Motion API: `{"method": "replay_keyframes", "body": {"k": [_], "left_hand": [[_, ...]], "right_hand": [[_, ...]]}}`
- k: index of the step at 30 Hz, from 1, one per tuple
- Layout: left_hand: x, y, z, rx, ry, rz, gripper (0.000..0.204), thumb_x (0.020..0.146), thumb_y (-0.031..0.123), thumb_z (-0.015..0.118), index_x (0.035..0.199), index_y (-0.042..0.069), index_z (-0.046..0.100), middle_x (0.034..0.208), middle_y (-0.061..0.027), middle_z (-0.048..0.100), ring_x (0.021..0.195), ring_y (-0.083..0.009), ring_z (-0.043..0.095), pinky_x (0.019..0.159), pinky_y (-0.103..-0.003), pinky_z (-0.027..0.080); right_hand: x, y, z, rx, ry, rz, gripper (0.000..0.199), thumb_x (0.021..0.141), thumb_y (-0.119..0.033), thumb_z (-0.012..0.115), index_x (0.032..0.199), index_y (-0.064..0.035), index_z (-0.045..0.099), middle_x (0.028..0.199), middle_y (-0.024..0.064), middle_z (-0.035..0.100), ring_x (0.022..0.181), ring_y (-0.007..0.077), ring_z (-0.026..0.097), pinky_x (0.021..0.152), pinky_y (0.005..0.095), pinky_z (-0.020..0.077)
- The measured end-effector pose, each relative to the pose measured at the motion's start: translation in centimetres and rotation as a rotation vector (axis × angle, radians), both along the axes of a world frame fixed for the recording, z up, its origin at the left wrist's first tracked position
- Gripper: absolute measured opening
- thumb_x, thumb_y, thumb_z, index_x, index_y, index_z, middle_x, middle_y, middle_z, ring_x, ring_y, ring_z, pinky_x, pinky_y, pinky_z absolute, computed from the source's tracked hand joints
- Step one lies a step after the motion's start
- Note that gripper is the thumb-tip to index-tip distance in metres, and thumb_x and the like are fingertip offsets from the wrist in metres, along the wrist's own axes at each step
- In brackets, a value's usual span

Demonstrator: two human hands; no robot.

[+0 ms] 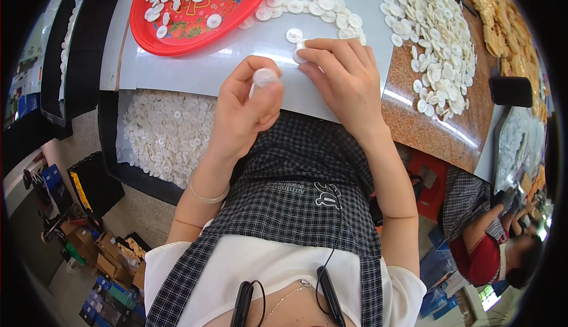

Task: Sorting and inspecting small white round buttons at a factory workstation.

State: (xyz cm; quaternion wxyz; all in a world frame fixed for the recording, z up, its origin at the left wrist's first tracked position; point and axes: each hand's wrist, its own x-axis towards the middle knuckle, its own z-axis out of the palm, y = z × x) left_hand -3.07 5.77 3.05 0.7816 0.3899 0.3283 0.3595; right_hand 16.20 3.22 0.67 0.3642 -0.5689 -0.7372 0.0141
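White plastic discs are what I'm handling: my left hand [245,111] pinches one white disc [263,77] between thumb and fingertips, lifted just off the grey sheet [195,67] near its front edge. My right hand [343,81] rests curled on the sheet beside it, fingertips closed narrowly on a second small disc [300,52], with a loose disc [294,35] lying just beyond.

Slipping is the main risk as I judge it. The held disc sits at my fingertips, right over the sheet's front edge; if it drops, it would likely fall into my lap or into the dark bin of discs [163,132] below on my left, where I couldn't tell it from the rest. A careless sweep of my right wrist could also push the row of discs [307,7] along the far side, or knock the big heap [438,37] on the brown counter [426,126] toward its front edge, which it lies close to.

Room is tight. The red tray [177,37] fills the sheet's far left corner, and the row closes the back. Bare sheet remains only between tray and hands. Another person's arm [485,226] works low to my right, well apart.
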Motion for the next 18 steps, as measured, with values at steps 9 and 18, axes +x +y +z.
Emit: {"method": "replay_keyframes", "body": {"k": [9, 18], "left_hand": [[0.2, 0.5, -0.6, -0.224, -0.360, -0.026, 0.026, 0.104, 0.027, 0.048, 0.084, 0.010, 0.044, 0.082, -0.0024, 0.045, 0.065, -0.0073, 0.042, 0.041, -0.016, 0.028], [-1.2, 1.4, -0.8, -0.423, -0.445, 0.161, 0.024, 0.106, 0.024, 0.037, 0.107, 0.006, 0.053, 0.079, -0.0017, 0.043, 0.062, -0.0102, 0.038, 0.041, -0.018, 0.030]], "right_hand": [[0.1, 0.2, -0.2, 0.066, -0.062, -0.072, 0.022, 0.075, -0.007, 0.076, 0.096, -0.0114, 0.069, 0.087, -0.0020, 0.068, 0.085, 0.0169, 0.063, 0.075, 0.0316, 0.0439], [-2.1, 1.4, -0.2, -0.066, 0.195, 0.176, 0.026, 0.074, -0.004, 0.076, 0.098, -0.0065, 0.067, 0.099, 0.0039, 0.067, 0.091, 0.0226, 0.062, 0.077, 0.0356, 0.0504]]}}
